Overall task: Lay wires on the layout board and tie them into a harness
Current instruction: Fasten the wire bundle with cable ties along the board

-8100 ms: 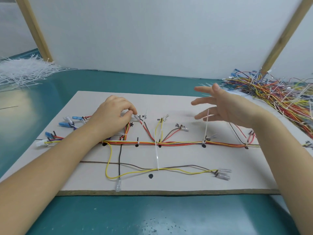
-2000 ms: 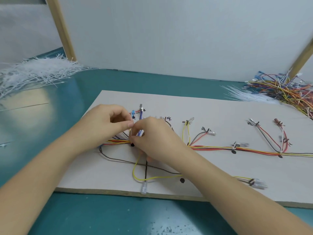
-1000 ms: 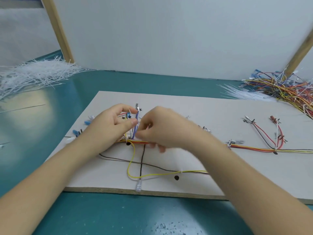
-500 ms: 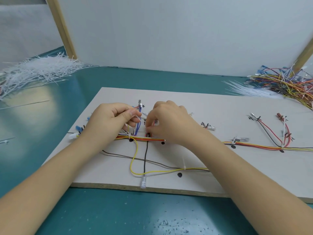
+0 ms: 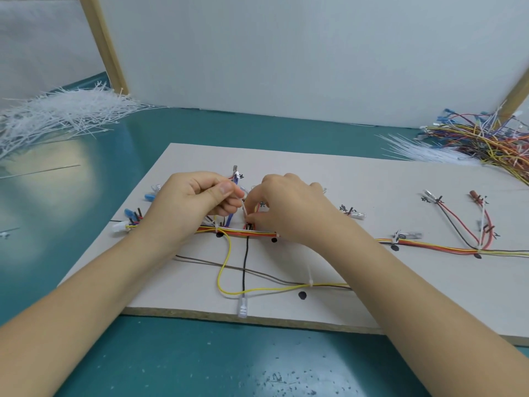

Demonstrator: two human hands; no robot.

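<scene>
Nearest me, the teal worktop (image 5: 200,362) carried the pale layout board (image 5: 372,173), my two forearms reaching over its front edge. Just inside that edge, a clear terminal (image 5: 242,308) ended a black wire (image 5: 245,262), beside a loop of yellow wire (image 5: 226,267) and a brown wire (image 5: 200,259), which a white tie (image 5: 310,277) further right held together.

Beyond these ran the main bundle of red, orange and yellow wires (image 5: 243,232), lying across the board from left to right. My hands met just above it. My left hand (image 5: 189,204) was curled, thumb and forefinger pinching the tail of a thin white cable tie (image 5: 244,209). My right hand (image 5: 289,207) was also curled, fingertips pinching the tie's lower end where it met the bundle beside the black wire.

A moment earlier my right hand had rested lower, over the bundle; it had since lifted to the tie, and the tail stood drawn taut between my hands. I judged this meant another tie point was being cinched, with several already fastened along the trunk.

Farther off, loose white ties (image 5: 63,116) were heaped at far left, and spare coloured wires (image 5: 483,136) at far right, against a white wall panel.
</scene>
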